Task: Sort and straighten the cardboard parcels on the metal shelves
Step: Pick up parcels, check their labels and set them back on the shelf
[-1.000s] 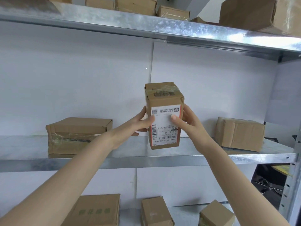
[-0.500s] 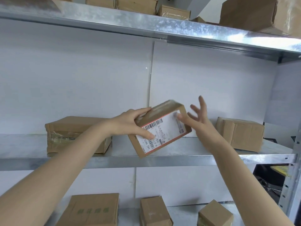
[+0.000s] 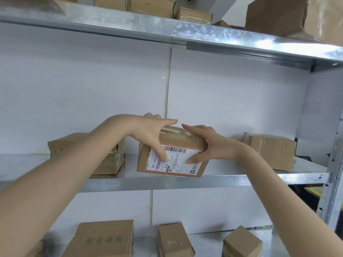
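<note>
Frame centre: left hand [image 3: 148,134] and right hand [image 3: 206,143], fingers clamped, hold brown labelled cardboard parcel [image 3: 178,160] on grey metal middle shelf [image 3: 241,178].

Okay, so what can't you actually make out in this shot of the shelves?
Head view only.
Print on the labelled parcel: too small, partly under the left hand and right hand.
Left parcel: mostly behind the left forearm.
Top-shelf parcels: cut off by the upper edge.
Bottom-shelf parcels: cut off by the lower edge; green print blurred.
</note>
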Available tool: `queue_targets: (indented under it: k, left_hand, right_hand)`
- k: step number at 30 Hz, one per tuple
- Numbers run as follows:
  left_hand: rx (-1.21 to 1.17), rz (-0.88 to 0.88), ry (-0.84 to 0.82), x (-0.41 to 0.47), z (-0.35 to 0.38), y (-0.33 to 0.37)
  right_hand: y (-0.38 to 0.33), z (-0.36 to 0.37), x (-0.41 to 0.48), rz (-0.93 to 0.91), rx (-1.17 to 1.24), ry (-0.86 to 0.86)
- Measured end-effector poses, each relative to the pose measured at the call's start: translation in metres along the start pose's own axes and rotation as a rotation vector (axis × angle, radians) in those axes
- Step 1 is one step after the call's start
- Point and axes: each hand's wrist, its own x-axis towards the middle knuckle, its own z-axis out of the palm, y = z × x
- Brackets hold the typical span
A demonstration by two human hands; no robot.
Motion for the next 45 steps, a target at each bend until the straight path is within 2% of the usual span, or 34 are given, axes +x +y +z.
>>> queue_targets:
  k: [4, 7, 9, 12, 14, 15, 17, 22, 26, 30, 33, 38, 42, 45]
  left_hand:
    - [0.087, 0.034, 0.053, -0.002, -0.010, 0.008]
    - [0.040, 0.077, 0.296, -0.007, -0.014, 0.006]
    - [-0.134, 0.070, 0.477, -0.007, -0.010, 0.000]
    - [-0.694, 0.018, 0.627, -0.001, 0.008, -0.006]
    - [-0.983, -0.004, 0.541, 0.003, 0.023, -0.008]
    - [-1.043, 0.008, 0.465, 0.005, 0.030, -0.008]
    - [-1.095, 0.049, 0.378, 0.009, 0.038, -0.007]
    - [-1.211, 0.101, 0.374, 0.020, 0.040, -0.015]
    - [-1.267, 0.076, 0.449, 0.025, 0.054, -0.019]
    - [-1.407, 0.042, 0.570, 0.030, 0.068, -0.020]
    - [-1.477, 0.023, 0.625, 0.032, 0.076, -0.019]
    - [-1.313, 0.011, 0.568, 0.032, 0.081, -0.019]
    - [-1.107, -0.134, 0.476, 0.035, 0.078, -0.018]
    - [-1.068, -0.152, 0.398, 0.036, 0.089, -0.016]
  right_hand:
    - [0.003, 0.003, 0.004, -0.001, 0.031, 0.049]
    - [0.014, 0.009, 0.006, 0.031, 0.305, 0.180]
    - [0.023, 0.015, 0.007, 0.058, 0.556, 0.229]
    - [0.038, 0.023, 0.009, 0.067, 0.875, 0.259]
    - [0.045, 0.029, 0.011, 0.051, 1.006, 0.249]
    - [0.048, 0.031, 0.011, 0.044, 1.036, 0.235]
    - [0.051, 0.034, 0.012, 0.031, 1.047, 0.184]
    - [0.049, 0.037, 0.006, -0.005, 1.002, 0.063]
    - [0.047, 0.039, 0.005, 0.000, 1.020, 0.108]
    - [0.053, 0.047, 0.009, 0.201, 1.122, 0.270]
    - [0.047, 0.048, 0.003, 0.221, 1.204, 0.222]
    - [0.047, 0.041, 0.007, 0.168, 1.161, 0.307]
    - [0.055, 0.044, 0.012, 0.127, 1.056, 0.374]
    - [0.061, 0.050, 0.017, 0.118, 0.988, 0.369]
